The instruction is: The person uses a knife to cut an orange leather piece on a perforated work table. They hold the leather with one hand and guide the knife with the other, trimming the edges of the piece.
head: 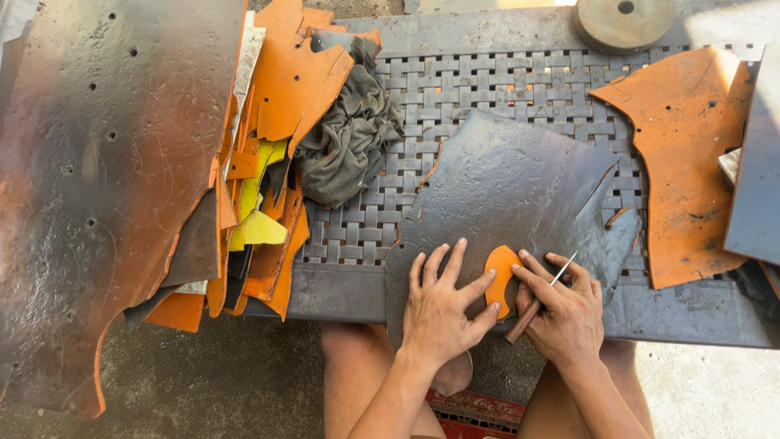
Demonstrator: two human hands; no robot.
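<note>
Orange template [503,279] pinned flat on dark sheet [504,195] by spread left hand [443,305] so it won't slip, w/ right hand [565,313] pinching awl [540,297] at its edge.

Left hand [441,307] flat on grey sheet [504,183], pinning orange template [501,276]; right hand [565,313] grips thin knife [538,302] at template edge, lower centre of frame.

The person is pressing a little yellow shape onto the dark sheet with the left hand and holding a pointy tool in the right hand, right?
Not quite: the small shape is orange, not yellow, as the head view shows. The left hand does press it onto the dark sheet, and the right hand does hold the pointy tool.
</note>
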